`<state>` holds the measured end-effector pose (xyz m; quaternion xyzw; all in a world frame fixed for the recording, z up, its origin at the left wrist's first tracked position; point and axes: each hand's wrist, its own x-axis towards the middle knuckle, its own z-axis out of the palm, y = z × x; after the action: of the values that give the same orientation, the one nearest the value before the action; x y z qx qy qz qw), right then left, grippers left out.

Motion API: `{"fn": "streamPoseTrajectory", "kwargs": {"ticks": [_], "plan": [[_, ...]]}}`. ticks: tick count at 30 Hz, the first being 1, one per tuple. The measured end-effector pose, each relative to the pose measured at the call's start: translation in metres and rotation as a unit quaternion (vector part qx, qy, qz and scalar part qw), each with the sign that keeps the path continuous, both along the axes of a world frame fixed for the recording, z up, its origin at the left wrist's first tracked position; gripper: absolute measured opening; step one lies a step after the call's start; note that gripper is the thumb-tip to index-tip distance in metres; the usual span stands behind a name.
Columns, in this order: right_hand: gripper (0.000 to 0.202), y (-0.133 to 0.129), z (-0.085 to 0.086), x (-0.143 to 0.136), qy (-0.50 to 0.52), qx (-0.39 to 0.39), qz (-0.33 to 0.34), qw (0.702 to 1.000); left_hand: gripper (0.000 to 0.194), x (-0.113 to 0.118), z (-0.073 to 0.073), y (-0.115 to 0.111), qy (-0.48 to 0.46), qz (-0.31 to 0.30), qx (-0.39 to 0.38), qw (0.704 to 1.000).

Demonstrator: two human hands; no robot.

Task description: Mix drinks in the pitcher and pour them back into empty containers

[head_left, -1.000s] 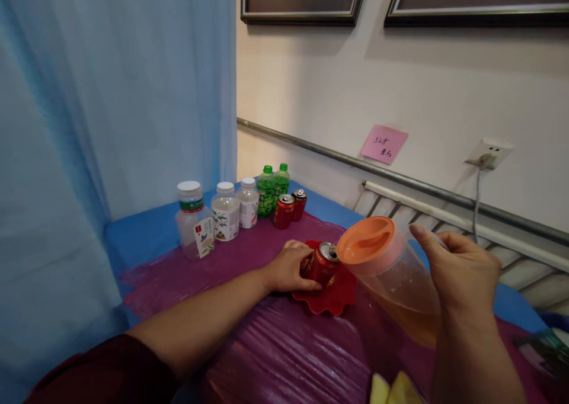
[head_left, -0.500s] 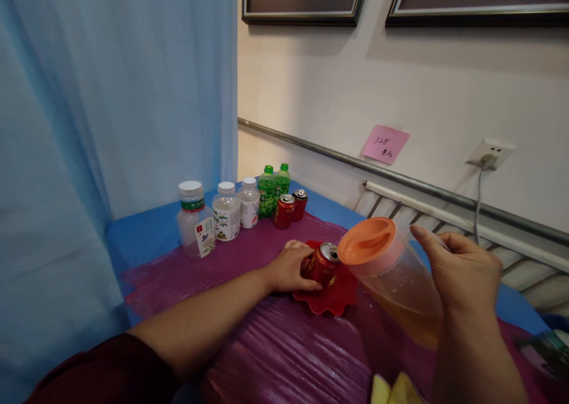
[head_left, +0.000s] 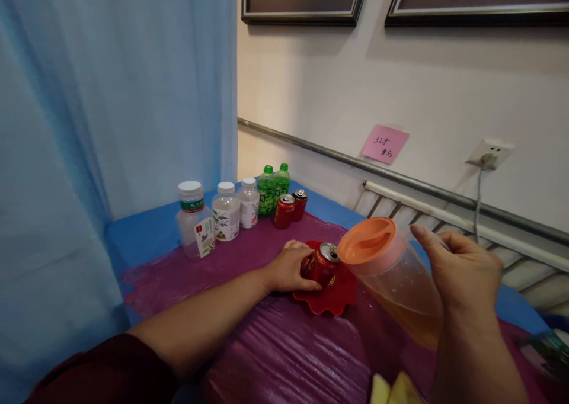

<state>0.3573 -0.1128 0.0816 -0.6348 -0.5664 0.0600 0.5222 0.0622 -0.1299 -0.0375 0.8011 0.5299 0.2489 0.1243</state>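
My left hand (head_left: 291,268) is wrapped round a red drink can (head_left: 320,268), which leans slightly to the right over a red scalloped mat (head_left: 331,297). The can's top is opened. In my right hand (head_left: 464,268) is the handle of a clear plastic pitcher (head_left: 400,291) with an orange lid (head_left: 368,241). The pitcher is tipped left, and its lid's edge is right by the can's mouth. Amber liquid lies in the lower part of the pitcher. Whether any stream runs between lid and can I cannot make out.
Clear bottles with white caps (head_left: 226,211), green bottles (head_left: 267,192) and two red cans (head_left: 284,211) stand at the back left. A purple plastic sheet (head_left: 284,356) covers part of the blue table. Yellow pieces (head_left: 395,389) lie at the front; a clear container (head_left: 549,353) is at right.
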Motion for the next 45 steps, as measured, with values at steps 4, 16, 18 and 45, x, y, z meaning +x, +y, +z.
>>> {"fn": "streamPoseTrajectory", "kwargs": {"ticks": [4, 16, 18, 45], "plan": [[0.056, 0.0010, 0.0003, 0.0003, 0.006, -0.006, -0.005, 1.000, 0.068, 0.0000, 0.0001, 0.0000, -0.002, 0.000, 0.002, 1.000], [0.056, 0.0017, -0.0006, 0.0018, 0.015, -0.010, -0.006, 1.000, 0.067, 0.0004, 0.0002, -0.0003, 0.002, 0.000, 0.001, 1.000], [0.055, 0.0019, -0.0005, 0.0016, 0.011, -0.009, -0.007, 1.000, 0.067, 0.0003, 0.0002, 0.0001, 0.004, 0.000, 0.000, 1.000], [0.056, 0.0004, -0.0011, 0.0020, 0.001, 0.004, -0.005, 1.000, 0.069, -0.0010, -0.0019, 0.0011, 0.003, -0.007, 0.000, 1.000]]}}
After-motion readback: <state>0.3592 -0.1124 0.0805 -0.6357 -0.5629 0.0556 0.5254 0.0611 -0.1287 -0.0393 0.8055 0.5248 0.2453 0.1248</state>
